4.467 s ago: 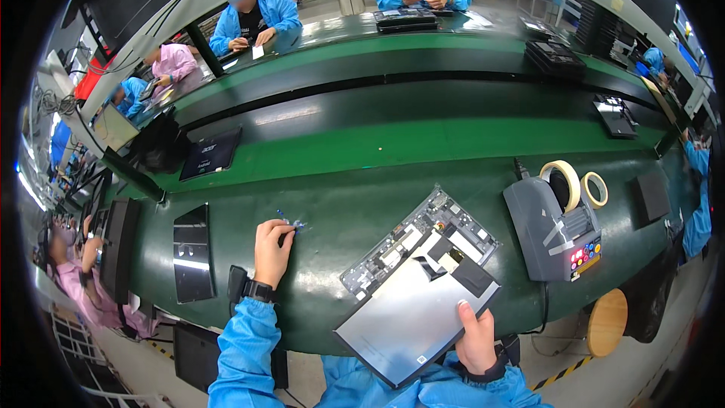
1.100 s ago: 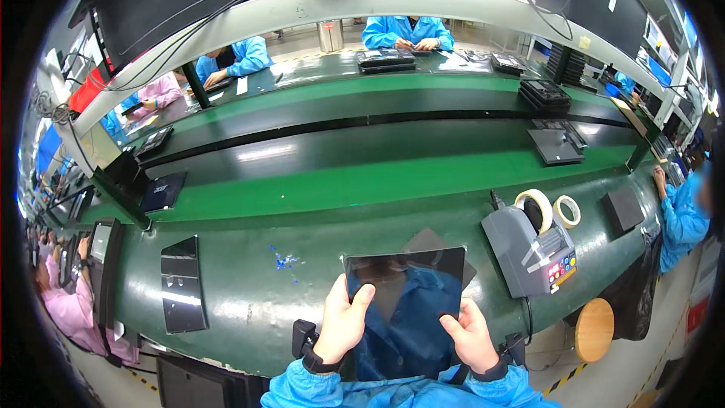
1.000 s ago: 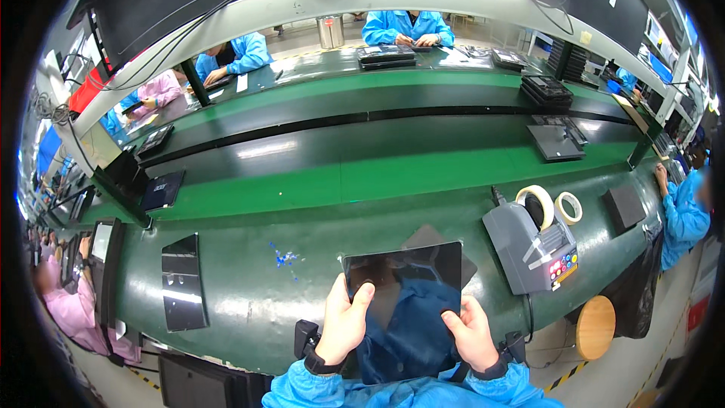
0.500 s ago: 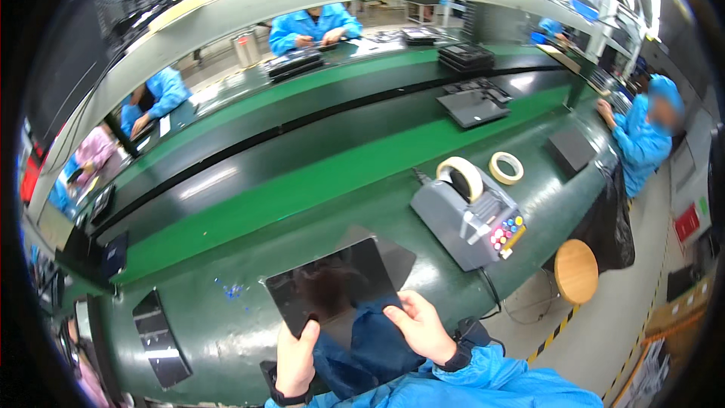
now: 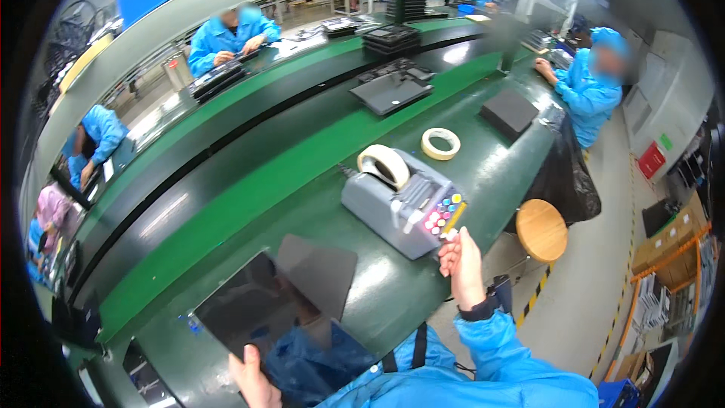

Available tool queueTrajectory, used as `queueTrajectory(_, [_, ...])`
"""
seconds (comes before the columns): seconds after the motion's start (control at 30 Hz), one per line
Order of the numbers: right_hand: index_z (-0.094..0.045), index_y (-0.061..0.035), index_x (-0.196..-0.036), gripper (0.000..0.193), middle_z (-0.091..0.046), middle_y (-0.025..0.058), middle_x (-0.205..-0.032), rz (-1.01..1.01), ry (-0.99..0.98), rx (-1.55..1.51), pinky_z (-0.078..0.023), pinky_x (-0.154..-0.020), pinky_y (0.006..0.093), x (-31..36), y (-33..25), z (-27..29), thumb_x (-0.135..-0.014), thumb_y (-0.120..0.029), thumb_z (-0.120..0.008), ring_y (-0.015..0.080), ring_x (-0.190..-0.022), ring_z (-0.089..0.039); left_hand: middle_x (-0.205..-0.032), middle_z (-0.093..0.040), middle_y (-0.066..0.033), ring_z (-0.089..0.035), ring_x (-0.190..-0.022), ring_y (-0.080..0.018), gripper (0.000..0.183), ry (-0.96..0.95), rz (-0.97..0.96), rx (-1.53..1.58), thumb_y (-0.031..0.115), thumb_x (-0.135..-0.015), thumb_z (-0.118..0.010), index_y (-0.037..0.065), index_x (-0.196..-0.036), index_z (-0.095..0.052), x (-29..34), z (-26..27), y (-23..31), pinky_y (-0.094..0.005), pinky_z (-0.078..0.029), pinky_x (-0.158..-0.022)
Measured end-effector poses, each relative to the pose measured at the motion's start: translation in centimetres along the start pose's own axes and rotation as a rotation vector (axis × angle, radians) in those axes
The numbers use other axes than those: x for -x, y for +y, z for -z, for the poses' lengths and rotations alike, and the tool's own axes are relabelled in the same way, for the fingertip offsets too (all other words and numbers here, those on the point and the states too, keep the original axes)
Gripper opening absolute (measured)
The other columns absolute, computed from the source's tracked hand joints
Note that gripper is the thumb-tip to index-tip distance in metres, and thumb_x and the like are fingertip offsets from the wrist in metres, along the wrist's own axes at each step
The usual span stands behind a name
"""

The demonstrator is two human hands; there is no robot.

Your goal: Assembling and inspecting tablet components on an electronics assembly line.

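My left hand (image 5: 255,381) grips the near edge of a dark glossy flat panel (image 5: 253,298), its thumb on top. The panel is tilted above the bench and mirrors blue in its lower part. My right hand (image 5: 463,266) is at the front of a grey tape dispenser (image 5: 389,211), by its coloured buttons. Its fingers are curled and the thumb points up; what they hold, if anything, does not show. A cream roll of tape (image 5: 387,166) sits in the dispenser. Partly behind the panel, a dark grey flat sheet (image 5: 317,268) lies on the bench.
A loose tape roll (image 5: 440,144) and a black box-shaped block (image 5: 510,113) lie beyond the dispenser. Dark panels (image 5: 391,92) rest on the green line. Another glossy panel (image 5: 143,374) lies at lower left. A round wooden stool (image 5: 541,230) stands right. Co-workers in blue (image 5: 589,83) sit around.
My right hand has let go of the panel and moved right and up to the dispenser's front. My left hand keeps the panel, now lower left. The whole view has swung to the right.
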State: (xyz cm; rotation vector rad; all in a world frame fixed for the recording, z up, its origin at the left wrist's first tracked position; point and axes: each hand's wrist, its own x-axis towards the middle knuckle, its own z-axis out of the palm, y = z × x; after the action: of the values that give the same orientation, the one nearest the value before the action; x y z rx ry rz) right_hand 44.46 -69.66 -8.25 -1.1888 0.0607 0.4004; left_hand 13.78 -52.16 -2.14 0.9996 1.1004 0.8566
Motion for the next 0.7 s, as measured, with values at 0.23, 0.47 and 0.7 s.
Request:
queueTrajectory(0.23, [-0.052,-0.0060,-0.086,0.017,-0.053,-0.0012,-0.067,0.554,0.148,0.236,-0.034,-0.044,0.0158,0.9,-0.9,-1.4,-0.097,-0.018,-0.046,0.0017,-0.050,-0.042,-0.121,-0.056,-0.0103,-0.053,-0.108,-0.0196,0.043,-0.184,-0.165,0.134,0.015,-0.089,-0.060,-0.002,-0.125,-0.046,-0.9,1.2,-3.8,-0.0327,-0.039,-0.096])
queueTrajectory(0.47, [-0.060,-0.0019,-0.082,0.015,-0.056,0.0048,-0.069,0.485,-0.857,0.638,-0.042,-0.055,0.0247,6.0,-1.5,-12.3,-0.088,-0.016,-0.061,0.0096,-0.059,-0.050,-0.116,-0.059,-0.0101,-0.055,-0.106,-0.0197,0.039,-0.211,-0.164,0.160,0.014,-0.087,-0.062,-0.002,-0.121,-0.050,-0.9,1.5,-4.0,-0.0324,-0.039,-0.095])
queueTrajectory(0.7, [-0.059,-0.0018,-0.082,0.023,-0.057,0.0040,-0.073,0.458,-0.821,0.782,-0.044,-0.056,0.0258,5.2,1.7,-13.6,-0.087,-0.023,-0.064,0.0090,-0.061,-0.051,-0.113,-0.059,-0.0079,-0.054,-0.103,-0.0175,0.042,-0.224,-0.177,0.124,0.019,-0.086,-0.066,-0.001,-0.119,-0.052,-0.5,1.4,-4.2,-0.0317,-0.040,-0.093])
